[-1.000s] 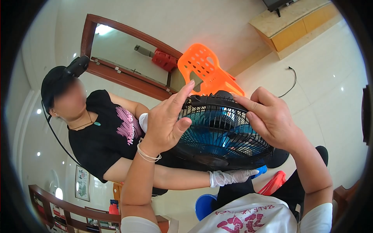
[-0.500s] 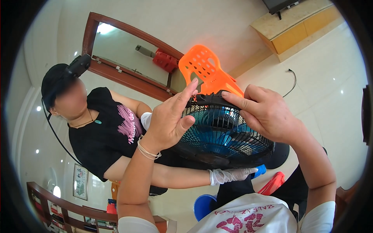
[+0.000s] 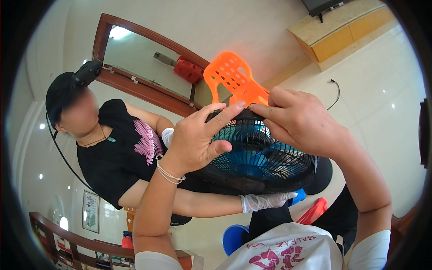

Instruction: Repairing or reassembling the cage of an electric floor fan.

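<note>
Before me stands an electric fan point(image 3: 252, 155) with a black wire grille and blue blades behind it. My left hand point(image 3: 195, 137) lies at the upper left of its rim, fingers stretched out over the top edge and thumb apart in front of the grille. On the top right of the same rim, my right hand point(image 3: 299, 119) grips the edge, its index finger along the top and thumb at the front. The two index fingertips nearly meet. A co-worker's gloved hand point(image 3: 270, 202) reaches below the fan, beside something blue point(image 3: 298, 197).
The co-worker point(image 3: 119, 153), in a black shirt and cap, is at the left. Behind the fan stands an orange plastic chair point(image 3: 234, 76). A blue bucket point(image 3: 235, 239) and a red object point(image 3: 313, 210) are near my legs. A cable point(image 3: 336, 92) lies on the floor.
My left hand has moved right, its fingers now down over the rim rather than raised. My right hand has slid slightly left along the rim.
</note>
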Demonstrator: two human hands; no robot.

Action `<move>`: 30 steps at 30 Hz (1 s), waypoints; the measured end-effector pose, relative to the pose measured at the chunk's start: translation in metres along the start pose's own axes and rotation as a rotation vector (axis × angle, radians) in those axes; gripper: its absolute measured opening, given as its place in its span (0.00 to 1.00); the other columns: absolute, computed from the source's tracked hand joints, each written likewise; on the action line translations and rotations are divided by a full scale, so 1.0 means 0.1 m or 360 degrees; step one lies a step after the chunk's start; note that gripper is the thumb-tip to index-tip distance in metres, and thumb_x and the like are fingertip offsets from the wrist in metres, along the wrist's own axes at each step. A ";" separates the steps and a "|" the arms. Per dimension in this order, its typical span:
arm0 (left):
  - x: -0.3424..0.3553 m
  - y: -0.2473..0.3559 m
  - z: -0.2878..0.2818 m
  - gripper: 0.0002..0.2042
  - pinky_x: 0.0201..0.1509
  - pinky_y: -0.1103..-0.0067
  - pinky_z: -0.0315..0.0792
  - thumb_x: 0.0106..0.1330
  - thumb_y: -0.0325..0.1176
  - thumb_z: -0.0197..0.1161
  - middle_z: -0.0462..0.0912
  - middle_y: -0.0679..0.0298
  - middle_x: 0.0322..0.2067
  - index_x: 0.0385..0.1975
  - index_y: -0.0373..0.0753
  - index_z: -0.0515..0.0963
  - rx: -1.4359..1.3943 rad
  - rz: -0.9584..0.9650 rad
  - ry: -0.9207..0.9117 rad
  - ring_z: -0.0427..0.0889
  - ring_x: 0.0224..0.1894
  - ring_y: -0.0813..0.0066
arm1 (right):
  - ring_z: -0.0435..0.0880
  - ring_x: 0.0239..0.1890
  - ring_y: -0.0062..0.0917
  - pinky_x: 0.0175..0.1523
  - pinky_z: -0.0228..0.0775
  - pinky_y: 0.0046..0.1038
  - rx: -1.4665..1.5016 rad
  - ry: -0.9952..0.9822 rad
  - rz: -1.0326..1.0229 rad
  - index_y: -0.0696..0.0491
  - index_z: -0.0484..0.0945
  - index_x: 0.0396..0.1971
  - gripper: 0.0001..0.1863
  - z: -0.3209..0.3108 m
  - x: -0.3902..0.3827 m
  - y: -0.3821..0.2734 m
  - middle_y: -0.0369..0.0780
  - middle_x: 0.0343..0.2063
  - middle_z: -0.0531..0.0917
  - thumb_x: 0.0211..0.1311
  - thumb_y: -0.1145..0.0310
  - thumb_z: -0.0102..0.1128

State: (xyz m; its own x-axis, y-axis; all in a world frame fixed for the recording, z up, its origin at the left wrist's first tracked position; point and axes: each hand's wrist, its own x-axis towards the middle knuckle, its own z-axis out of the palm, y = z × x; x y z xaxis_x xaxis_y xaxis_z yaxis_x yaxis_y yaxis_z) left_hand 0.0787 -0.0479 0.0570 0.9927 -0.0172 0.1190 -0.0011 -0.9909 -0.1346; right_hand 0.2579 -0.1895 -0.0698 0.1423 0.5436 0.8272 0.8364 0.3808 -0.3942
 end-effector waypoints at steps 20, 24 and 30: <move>-0.02 0.09 -0.01 0.41 0.60 0.70 0.67 0.63 0.69 0.45 0.77 0.52 0.53 0.57 0.33 0.72 -0.0145 -0.0068 0.0033 0.76 0.56 0.57 | 0.77 0.42 0.36 0.48 0.73 0.32 0.2665 0.2108 0.2185 0.64 0.68 0.47 0.17 0.58 -2.25 0.65 0.46 0.41 0.75 0.57 0.78 0.46; 0.00 0.05 0.02 0.43 0.63 0.70 0.64 0.63 0.71 0.42 0.76 0.50 0.54 0.58 0.33 0.70 -0.0147 -0.0082 0.0024 0.74 0.58 0.56 | 0.74 0.57 0.41 0.63 0.70 0.36 0.2612 0.1730 0.1936 0.67 0.63 0.56 0.19 0.20 -2.17 0.32 0.54 0.55 0.71 0.69 0.74 0.40; 0.02 0.02 0.05 0.43 0.63 0.70 0.64 0.63 0.71 0.41 0.76 0.50 0.54 0.57 0.32 0.71 -0.0141 -0.0110 0.0022 0.75 0.58 0.56 | 0.79 0.50 0.35 0.56 0.73 0.32 0.2859 0.1347 0.1635 0.63 0.63 0.59 0.24 -0.06 -2.02 0.07 0.50 0.52 0.75 0.76 0.60 0.35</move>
State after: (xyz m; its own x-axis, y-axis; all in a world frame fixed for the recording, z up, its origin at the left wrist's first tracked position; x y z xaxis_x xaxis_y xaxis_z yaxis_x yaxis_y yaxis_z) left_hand 0.0808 -0.0492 0.0524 0.9891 0.0506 0.1384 0.0564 -0.9977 -0.0385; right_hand 0.2382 -0.3004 -0.2371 0.6164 0.7807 -0.1031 -0.7872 0.6075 -0.1063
